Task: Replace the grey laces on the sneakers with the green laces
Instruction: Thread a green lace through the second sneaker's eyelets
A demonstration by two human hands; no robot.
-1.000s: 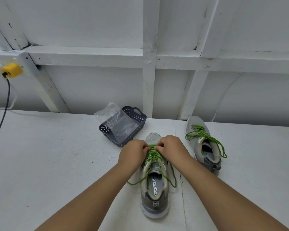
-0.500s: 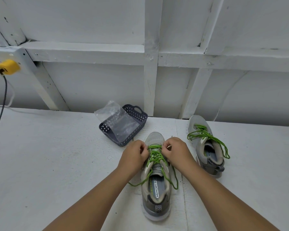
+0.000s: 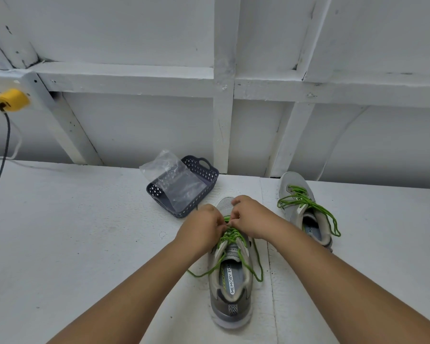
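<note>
A grey sneaker point(image 3: 231, 296) stands on the white table in front of me, heel toward me, toe away. A green lace point(image 3: 230, 238) crosses its eyelets, and its two loose ends trail off to either side. My left hand point(image 3: 202, 225) and my right hand point(image 3: 250, 217) meet over the lowest eyelets near the toe, fingers curled and pinching the green lace there. The second grey sneaker point(image 3: 305, 207) lies to the right, laced with another green lace point(image 3: 308, 202) whose ends hang loose. No grey lace is visible.
A dark perforated plastic basket point(image 3: 201, 170) holding a clear plastic bag point(image 3: 170, 175) sits just beyond the near sneaker, to the left. A white framed wall closes off the table's far edge. A yellow plug point(image 3: 11, 99) with a dark cable point(image 3: 0, 170) is at far left.
Both hands have moved closer together and slightly toward the toe, pinching the lace at the lowest eyelets. The sneakers and the basket have stayed in place.
</note>
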